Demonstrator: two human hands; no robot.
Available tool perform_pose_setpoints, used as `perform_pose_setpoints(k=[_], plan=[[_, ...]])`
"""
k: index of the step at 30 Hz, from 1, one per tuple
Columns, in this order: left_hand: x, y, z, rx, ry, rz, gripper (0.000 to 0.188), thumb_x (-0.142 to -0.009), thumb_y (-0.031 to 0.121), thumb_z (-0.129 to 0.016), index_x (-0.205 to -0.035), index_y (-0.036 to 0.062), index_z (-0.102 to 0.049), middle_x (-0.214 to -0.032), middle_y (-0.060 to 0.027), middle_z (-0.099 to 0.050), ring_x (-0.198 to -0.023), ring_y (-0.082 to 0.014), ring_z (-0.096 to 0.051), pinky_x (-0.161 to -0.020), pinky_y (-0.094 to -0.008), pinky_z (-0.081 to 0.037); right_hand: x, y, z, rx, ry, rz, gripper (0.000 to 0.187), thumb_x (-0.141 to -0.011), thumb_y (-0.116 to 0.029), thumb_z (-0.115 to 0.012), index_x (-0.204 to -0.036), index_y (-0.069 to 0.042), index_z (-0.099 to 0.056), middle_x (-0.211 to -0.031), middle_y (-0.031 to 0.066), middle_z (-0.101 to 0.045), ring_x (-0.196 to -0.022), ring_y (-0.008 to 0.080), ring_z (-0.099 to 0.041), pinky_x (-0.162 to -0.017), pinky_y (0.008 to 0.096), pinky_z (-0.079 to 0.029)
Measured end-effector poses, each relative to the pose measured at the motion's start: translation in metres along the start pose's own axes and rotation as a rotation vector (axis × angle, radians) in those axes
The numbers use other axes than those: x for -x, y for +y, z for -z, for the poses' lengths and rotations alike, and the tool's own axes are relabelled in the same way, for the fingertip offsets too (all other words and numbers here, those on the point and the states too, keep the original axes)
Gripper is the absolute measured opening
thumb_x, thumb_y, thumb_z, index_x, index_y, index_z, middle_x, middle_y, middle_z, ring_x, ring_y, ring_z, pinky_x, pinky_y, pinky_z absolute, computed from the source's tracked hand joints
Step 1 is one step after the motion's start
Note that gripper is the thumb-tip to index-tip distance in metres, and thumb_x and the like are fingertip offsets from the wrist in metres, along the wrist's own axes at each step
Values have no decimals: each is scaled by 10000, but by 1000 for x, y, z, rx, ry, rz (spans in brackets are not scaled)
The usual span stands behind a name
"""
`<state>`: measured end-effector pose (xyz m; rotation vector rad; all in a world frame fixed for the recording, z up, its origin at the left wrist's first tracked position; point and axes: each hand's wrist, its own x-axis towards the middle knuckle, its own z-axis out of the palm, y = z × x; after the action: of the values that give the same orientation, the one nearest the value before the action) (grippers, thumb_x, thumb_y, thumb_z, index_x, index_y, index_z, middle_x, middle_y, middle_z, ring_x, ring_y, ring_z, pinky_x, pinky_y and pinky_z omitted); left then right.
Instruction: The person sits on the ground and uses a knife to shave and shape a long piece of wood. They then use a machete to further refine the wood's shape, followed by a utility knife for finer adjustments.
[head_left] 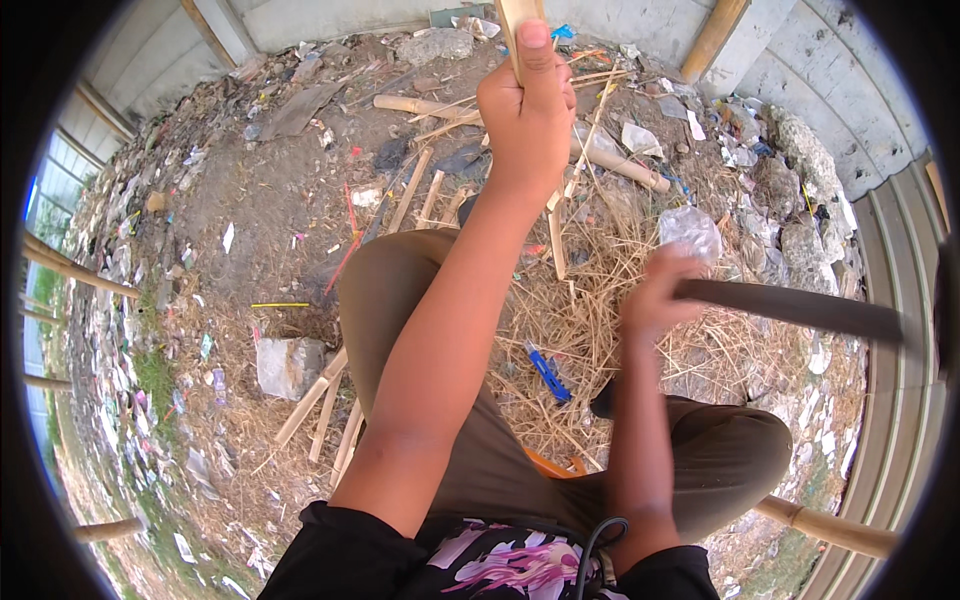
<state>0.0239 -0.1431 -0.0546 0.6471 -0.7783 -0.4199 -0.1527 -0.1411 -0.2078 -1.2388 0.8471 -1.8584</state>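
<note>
Left grip (530, 110) is curled closed around a pale bamboo strip (519, 25), thumb laid up along it; the strip runs past the upper edge of the view. That forearm slants up from the lower left, passing over the left knee (390, 280). Right grip (660, 297), blurred, is closed on the inner end of a dark blade (800, 308) that points right, nearly level; its forearm rises steeply. Dry straw (575, 325) lies below, with a blue cutter (547, 373) on it.
</note>
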Motion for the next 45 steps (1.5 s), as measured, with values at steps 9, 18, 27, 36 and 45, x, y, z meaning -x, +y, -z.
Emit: perform_pose_setpoints(k=[9, 18, 27, 36, 45], plan=[[-7, -11, 4, -50, 13, -16, 592, -1009, 571, -496, -637, 126, -373, -566, 50, -372, -503, -48, -354, -450, -235, -300, 78, 71, 41, 417, -422, -1401, 278, -842, -258, -672, -788, 13, -645, -646, 71, -611, -516, 194, -549, -520, 376, -454], [1, -4, 4, -183, 142, -4, 567, -1019, 555, -495, -645, 136, -421, -575, 49, -401, -476, -41, -359, -433, -224, -290, -92, -141, -74, 51, -332, -39, 327, -928, -111, -608, -622, -44, -512, -551, 21, -461, -495, 120, -405, -550, 285, -340], [-7, -19, -14, -73, 110, -18, 557, -1027, 530, -498, -640, 136, -423, -584, 61, -387, -501, -48, -357, -460, -239, -292, 162, 144, 116, 1058, -589, -995, 142, -918, -146, -613, -895, -5, -612, -630, 90, -577, -572, 258, -579, -555, 458, -465], [-10, -26, -5, -166, 131, -142, 543, -1046, 467, -502, -625, 140, -400, -586, 73, -370, -541, -39, -335, -481, -255, -272, -55, -106, -28, 533, -287, -815, 286, -901, -270, -663, -681, -152, -522, -510, -32, -435, -435, 73, -418, -400, 242, -267], [-11, -26, -1, -497, 425, -325, 580, -1056, 418, -501, -633, 22, -483, -550, 21, -387, -532, -99, -362, -485, -340, -316, -52, -57, -39, -94, -53, 145, 316, -1001, -130, -552, -693, -77, -509, -608, 30, -494, -523, 98, -472, -479, 249, -348]])
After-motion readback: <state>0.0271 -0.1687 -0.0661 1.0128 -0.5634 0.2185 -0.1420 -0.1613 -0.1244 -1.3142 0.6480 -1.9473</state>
